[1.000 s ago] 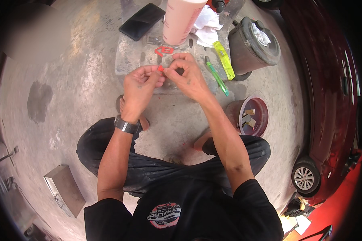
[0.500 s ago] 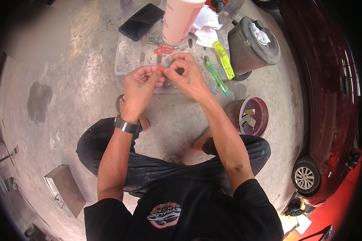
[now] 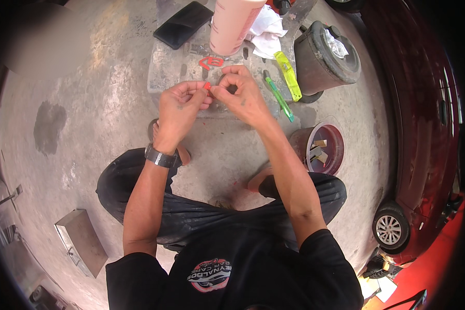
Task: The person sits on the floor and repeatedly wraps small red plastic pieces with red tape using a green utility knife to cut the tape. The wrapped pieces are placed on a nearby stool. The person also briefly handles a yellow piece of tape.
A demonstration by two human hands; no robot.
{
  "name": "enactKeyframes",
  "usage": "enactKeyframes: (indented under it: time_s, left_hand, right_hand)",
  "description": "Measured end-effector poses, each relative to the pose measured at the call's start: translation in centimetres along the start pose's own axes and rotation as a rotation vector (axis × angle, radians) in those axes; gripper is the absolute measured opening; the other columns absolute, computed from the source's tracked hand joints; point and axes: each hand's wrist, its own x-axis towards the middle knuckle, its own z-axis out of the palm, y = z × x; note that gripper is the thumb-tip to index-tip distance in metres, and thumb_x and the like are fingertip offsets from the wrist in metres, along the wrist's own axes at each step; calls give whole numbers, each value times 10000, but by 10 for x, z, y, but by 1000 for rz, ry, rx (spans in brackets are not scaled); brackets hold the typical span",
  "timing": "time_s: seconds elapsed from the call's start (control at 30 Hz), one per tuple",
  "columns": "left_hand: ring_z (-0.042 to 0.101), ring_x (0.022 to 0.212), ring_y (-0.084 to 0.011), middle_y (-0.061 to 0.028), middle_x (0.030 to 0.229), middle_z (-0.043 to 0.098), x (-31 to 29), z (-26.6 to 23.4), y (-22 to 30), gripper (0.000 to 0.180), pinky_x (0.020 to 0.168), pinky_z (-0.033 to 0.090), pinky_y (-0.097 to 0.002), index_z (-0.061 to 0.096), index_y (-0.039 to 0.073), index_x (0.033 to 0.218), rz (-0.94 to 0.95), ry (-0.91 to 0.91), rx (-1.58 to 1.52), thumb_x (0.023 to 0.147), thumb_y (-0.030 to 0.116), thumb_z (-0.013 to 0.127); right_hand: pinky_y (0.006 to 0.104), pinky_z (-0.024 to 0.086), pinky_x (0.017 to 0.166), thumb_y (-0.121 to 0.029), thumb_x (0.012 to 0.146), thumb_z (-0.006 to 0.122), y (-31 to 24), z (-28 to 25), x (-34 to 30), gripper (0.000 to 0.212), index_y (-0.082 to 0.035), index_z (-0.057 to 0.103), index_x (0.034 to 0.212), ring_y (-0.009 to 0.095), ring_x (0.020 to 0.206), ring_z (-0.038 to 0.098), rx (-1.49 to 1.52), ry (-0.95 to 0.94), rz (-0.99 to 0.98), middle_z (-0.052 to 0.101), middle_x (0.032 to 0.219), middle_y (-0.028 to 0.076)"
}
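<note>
Pinches red bit (image 3: 207, 86) with left hand (image 3: 180, 109), above grey stand (image 3: 163, 77); holds right hand (image 3: 243, 97) pinched narrow at bit's three o'clock, perhaps gripping too. Has red cutout (image 3: 217, 62) at bit's twelve, green tool (image 3: 280, 98) at three.

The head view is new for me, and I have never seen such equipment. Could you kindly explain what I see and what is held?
There is no robot here: these are a person's two bare hands. A wide camera on the head looks down, so straight edges look bent. The left hand pinches a small red piece; the right hand is close beside it, but whether its grip touches the piece is unclear. On the worn grey slab are a red cut-out shape, a black phone, a tall pale container and white crumpled material. A yellow-green object and a green pen-like tool lie toward the right.
</note>
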Motion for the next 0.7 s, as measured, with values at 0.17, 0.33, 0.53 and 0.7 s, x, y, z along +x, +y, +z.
enactKeyframes:
  time_s: [0.17, 0.33, 0.53, 0.7]
  left_hand:
    - [728, 838, -142, -121, 998, 745, 1, 1, -3, 226, 770, 609, -266, 675, -95, 1166, 23, 2, 4, 989, 44, 648]
    - [725, 836, -145, -119, 999, 743, -1, 2, -4, 220, 771, 607, -270, 673, -94, 1163, 44, 11, -1, 994, 42, 640]
    - [734, 868, -154, -140, 1017, 747, -1, 4, -7, 222, 773, 606, -270, 659, -103, 1158, 34, 32, 8, 997, 45, 630]
    - [724, 852, -143, -135, 1007, 746, 0, 5, -8, 217, 774, 602, -270, 654, -102, 1146, 56, 46, 19, 992, 49, 626]
  right_hand:
    - [351, 513, 784, -200, 854, 786, 1, 2, -1, 230, -11, 672, 790, 219, 1093, 603, -5, 28, -2, 551, 1284, 162]
    - [347, 518, 776, -204, 858, 775, -3, 5, -1, 238, 1, 675, 791, 226, 1067, 613, -43, 41, -1, 555, 1291, 171]
    - [337, 514, 795, -206, 878, 734, 7, -4, 2, 238, 29, 714, 846, 234, 1007, 634, -95, -31, -35, 575, 1315, 172]
    - [329, 501, 791, -197, 891, 716, -2, -16, 5, 227, 28, 722, 858, 213, 939, 631, -149, -146, -41, 588, 1329, 154]
